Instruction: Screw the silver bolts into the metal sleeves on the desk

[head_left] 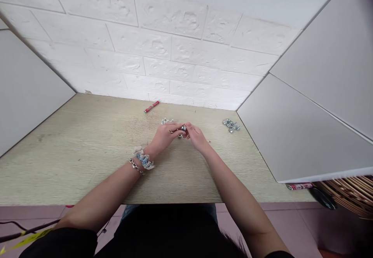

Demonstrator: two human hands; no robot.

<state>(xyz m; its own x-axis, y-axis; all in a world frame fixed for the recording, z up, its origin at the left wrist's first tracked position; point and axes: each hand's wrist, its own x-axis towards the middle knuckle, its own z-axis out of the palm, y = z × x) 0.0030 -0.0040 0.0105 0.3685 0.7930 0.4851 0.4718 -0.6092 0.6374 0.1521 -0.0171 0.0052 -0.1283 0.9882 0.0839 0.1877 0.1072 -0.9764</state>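
My left hand [163, 137] and my right hand [198, 137] meet over the middle of the table. Between their closed fingertips is a small silver metal bolt [183, 128], partly covered by the fingers. Just behind my left hand lies a group of silver bolts [166, 121], its near side hidden by the hand. Another small pile of bolts with wide washers [231, 125] lies to the right, apart from both hands.
A red pen-like tube [152, 107] lies near the white brick wall [180, 71]. Grey panels stand at left and right [291, 133]. Beyond the right panel's lower edge are another red tube [300, 186], a dark rounded object [323, 198] and a woven basket [349, 194].
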